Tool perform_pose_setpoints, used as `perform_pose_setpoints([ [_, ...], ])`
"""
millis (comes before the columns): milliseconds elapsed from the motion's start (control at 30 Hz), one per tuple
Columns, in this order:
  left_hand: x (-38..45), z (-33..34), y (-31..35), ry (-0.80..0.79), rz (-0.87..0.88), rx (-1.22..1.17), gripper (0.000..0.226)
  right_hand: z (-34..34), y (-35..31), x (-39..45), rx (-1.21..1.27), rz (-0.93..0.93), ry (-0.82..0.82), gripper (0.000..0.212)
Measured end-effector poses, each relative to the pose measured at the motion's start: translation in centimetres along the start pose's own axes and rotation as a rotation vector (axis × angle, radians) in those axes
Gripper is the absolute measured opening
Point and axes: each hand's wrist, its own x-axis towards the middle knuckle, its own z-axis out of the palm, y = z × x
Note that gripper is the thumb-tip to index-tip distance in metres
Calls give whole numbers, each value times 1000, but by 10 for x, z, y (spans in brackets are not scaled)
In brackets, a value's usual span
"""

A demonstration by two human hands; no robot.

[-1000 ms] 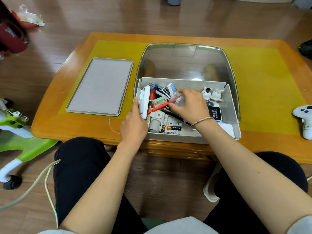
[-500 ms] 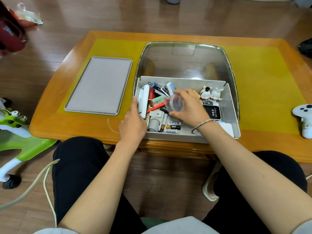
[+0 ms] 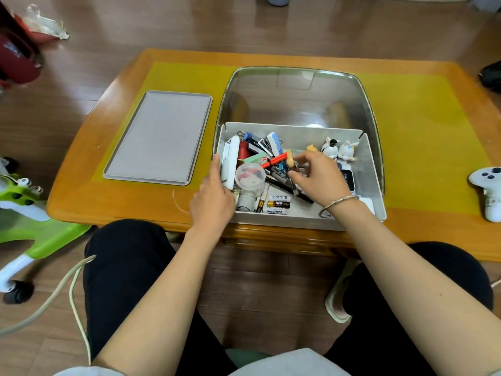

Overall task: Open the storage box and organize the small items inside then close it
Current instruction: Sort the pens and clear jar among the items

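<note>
The grey storage box (image 3: 303, 221) stands open at the table's near edge, its clear lid (image 3: 298, 96) raised behind it. Inside lie several small items: a clear round container (image 3: 250, 176) at the left, a red pen (image 3: 273, 160), batteries (image 3: 278, 204), two rabbit figures (image 3: 339, 150) and a white flat device (image 3: 230, 161). My left hand (image 3: 214, 196) grips the box's left wall, thumb along the rim. My right hand (image 3: 320, 177) reaches into the middle of the box, its fingers curled down over small metal pieces; whether it holds one is unclear.
A grey tray (image 3: 160, 137) lies on the yellow mat (image 3: 423, 137), left of the box. A white game controller (image 3: 488, 191) rests at the table's right edge. A green and white wheeled toy (image 3: 24, 213) stands on the floor to the left.
My right hand carried the clear round container leftwards, set it down at the box's left side and let go, then moved back to the middle. My left hand stayed on the wall.
</note>
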Motion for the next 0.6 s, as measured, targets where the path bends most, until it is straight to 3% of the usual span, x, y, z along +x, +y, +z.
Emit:
perform_pose_setpoints([
  [67,0,0,0,-12,10,-14,75,-2,10,-1,-82,96,5,26],
  [167,-1,-1,2,-3,13,-39,69,1,14,-5,-156,171,-122,29],
  [267,-6,-5,7,220,163,44,53,8,10,-7,-186,204,-177,40],
  [333,-5,-8,13,271,294,63,52,11,6,-6,-208,213,-212,48],
  [500,13,-3,28,15,320,302,82,12,5,-2,-226,240,-259,42],
  [600,16,1,29,-15,357,334,80,11,7,-1,-186,245,-257,37],
])
